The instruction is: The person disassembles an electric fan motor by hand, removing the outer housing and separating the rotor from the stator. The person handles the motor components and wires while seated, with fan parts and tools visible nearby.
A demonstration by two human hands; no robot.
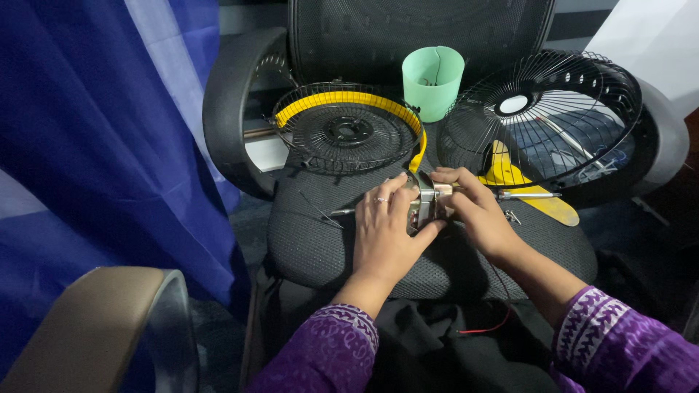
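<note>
From the head camera, both hands meet over the seat of a black mesh office chair (328,240). The left hand (384,229) lies palm down with a ring on one finger, its fingers (397,191) curled together around a small metal motor (424,205) that rests on the seat cushion. The right hand (477,211) comes in from the other side, its fingers (448,177) closed on the top of the same motor, so the part is gripped between the two hands. A thin metal shaft (530,195) sticks out from the motor to the right, and a shorter stub shows on the left side.

Behind the hands, a round wire fan guard with a yellow rim (348,131) lies flat on the seat. To its right, a second black wire fan guard (542,116) leans tilted against the armrest. A yellow fan blade (520,182) lies under that guard, just beyond the right hand. A pale green plastic cup (432,82) stands between the two guards, against the chair back. A red wire (484,329) runs near the front edge of the seat. Blue cloth (95,145) hangs to the left. Both sleeves are purple with white patterning.
</note>
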